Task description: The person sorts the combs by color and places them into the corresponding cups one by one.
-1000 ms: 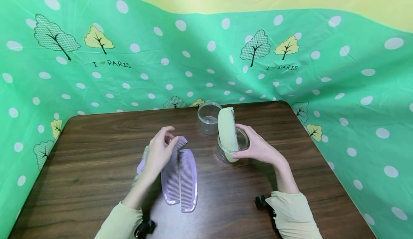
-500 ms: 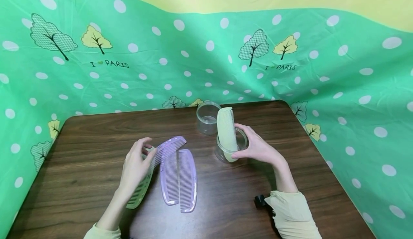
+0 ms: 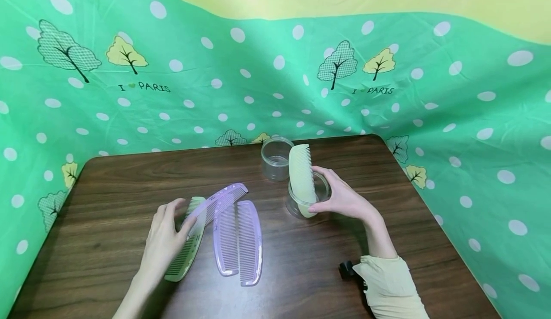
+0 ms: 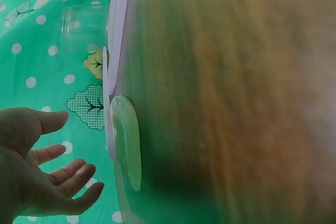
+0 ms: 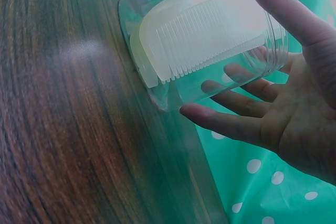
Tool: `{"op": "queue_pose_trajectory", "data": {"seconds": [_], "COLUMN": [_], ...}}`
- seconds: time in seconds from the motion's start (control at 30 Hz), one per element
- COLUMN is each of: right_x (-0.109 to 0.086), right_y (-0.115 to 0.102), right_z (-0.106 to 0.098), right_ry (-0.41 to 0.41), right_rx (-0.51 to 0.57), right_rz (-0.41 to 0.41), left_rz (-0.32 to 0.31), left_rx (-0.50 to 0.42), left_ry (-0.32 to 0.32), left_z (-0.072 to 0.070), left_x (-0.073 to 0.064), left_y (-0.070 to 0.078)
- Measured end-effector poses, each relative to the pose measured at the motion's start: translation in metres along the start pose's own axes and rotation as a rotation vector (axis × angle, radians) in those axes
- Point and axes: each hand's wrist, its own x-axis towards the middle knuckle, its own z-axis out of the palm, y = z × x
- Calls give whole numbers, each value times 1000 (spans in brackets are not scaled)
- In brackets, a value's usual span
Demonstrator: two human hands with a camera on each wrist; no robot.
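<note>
My left hand (image 3: 161, 237) hovers with spread fingers beside a green comb (image 3: 188, 257); the left wrist view shows nothing in its grasp. A purple comb (image 3: 224, 197) lies slantwise over the green one, its near end by my left thumb. Two more purple combs, a left one (image 3: 225, 242) and a right one (image 3: 253, 242), lie side by side, teeth facing. My right hand (image 3: 346, 199) grips a clear jar (image 3: 293, 209) around its rim, thumb on the near side. A pale green comb (image 3: 300, 173) leans upright inside, its top well above the rim.
A second clear jar (image 3: 275, 168) stands behind the gripped one, near the back edge of the dark wooden table (image 3: 129, 180). A green dotted cloth (image 3: 241, 84) hangs behind and around the table.
My left hand has drawn back left and toward me from above the purple combs, uncovering the slanted purple comb and more of the green one. My right hand keeps its hold on the jar.
</note>
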Motion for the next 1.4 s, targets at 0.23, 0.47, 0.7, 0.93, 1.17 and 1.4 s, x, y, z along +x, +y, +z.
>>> {"op": "queue_pose_trajectory", "data": {"seconds": [0.23,0.47,0.7,0.93,1.17,1.4], "right_x": [0,-2,-3,-2,-2,-1], "right_y": [0,1,0,0,-1,-1], "right_z": [1,2,2,1,0,0], "right_ry": [-2,0,0,2,4,5], "right_rx": [13,0,5,5,0,-3], "right_rz": [-7,-4,10,2,5,2], "left_rz": [26,36,-23,24,46,32], "left_rx": [116,234,319,361,373,376], "left_ry": [-5,-40,-113,-82,-80,-93], "left_z": [-1,1,5,9,9,8], "left_x": [-13,-22,-28,-32,-30,-28], "left_y": [-2,-1,2,1,0,2]}}
